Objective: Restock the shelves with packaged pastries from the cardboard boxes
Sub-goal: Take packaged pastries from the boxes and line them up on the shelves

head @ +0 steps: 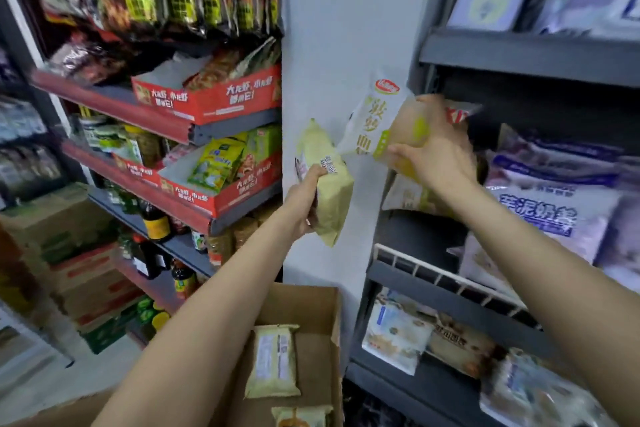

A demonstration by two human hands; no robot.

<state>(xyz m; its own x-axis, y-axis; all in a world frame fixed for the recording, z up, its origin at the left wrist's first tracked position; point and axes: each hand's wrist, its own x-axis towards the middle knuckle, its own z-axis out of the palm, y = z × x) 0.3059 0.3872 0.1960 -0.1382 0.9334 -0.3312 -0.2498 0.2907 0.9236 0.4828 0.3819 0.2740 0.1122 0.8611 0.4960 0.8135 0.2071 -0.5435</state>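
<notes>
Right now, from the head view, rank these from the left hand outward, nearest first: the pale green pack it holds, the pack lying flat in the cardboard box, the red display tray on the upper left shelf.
1. Pale green pack: gripped in the left hand.
2. Flat pack: below, in the cardboard box.
3. Red display tray: up and left, on the shelf.

one wide-angle view only, worn on the person's head, looking forward and slightly down along both forearms. it sits close to a white wall pillar [322,28] at frame centre, with shelving [194,130] at left, more shelving [519,55] at right, and an open cardboard box [311,302] at the lower middle edge.
</notes>
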